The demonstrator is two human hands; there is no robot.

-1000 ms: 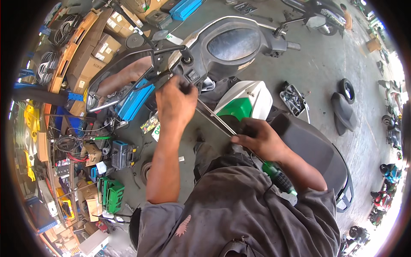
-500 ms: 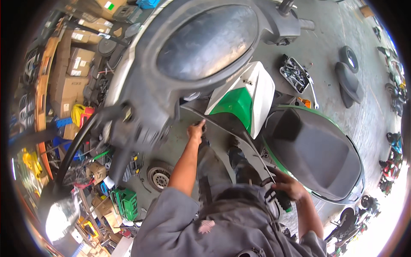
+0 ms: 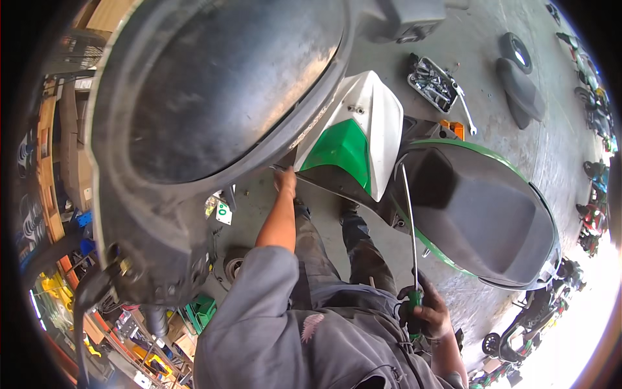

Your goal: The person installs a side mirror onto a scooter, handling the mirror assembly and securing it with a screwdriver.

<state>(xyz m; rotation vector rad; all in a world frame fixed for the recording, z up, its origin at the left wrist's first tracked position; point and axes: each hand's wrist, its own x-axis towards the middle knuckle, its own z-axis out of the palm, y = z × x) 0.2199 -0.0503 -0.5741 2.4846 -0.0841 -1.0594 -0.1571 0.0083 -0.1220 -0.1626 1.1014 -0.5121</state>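
Note:
A screwdriver (image 3: 411, 241) with a long metal shaft and a green and black handle is in my right hand (image 3: 429, 310). Its shaft points up and away, the tip over the near edge of the scooter's dark seat (image 3: 479, 214). My left hand (image 3: 286, 180) is at the left end of a dark panel edge, below the scooter's green and white body cover (image 3: 343, 152). The fingers of that hand are mostly hidden by the scooter, so their grip does not show. The scooter's large dark front cowl (image 3: 220, 84) fills the upper left.
A metal tray of tools (image 3: 433, 84) lies on the floor with a wrench (image 3: 465, 111) beside it. Farther right are a tyre (image 3: 516, 52) and a loose seat (image 3: 521, 91). Shelving (image 3: 46, 162) stands at the left, scooters (image 3: 544, 318) at the right. A green crate (image 3: 202, 311) is below the cowl.
My right hand has turned the screwdriver more upright and moved slightly nearer me. My left hand has moved up and left to the panel's end. The cowl appears larger as the view shifted.

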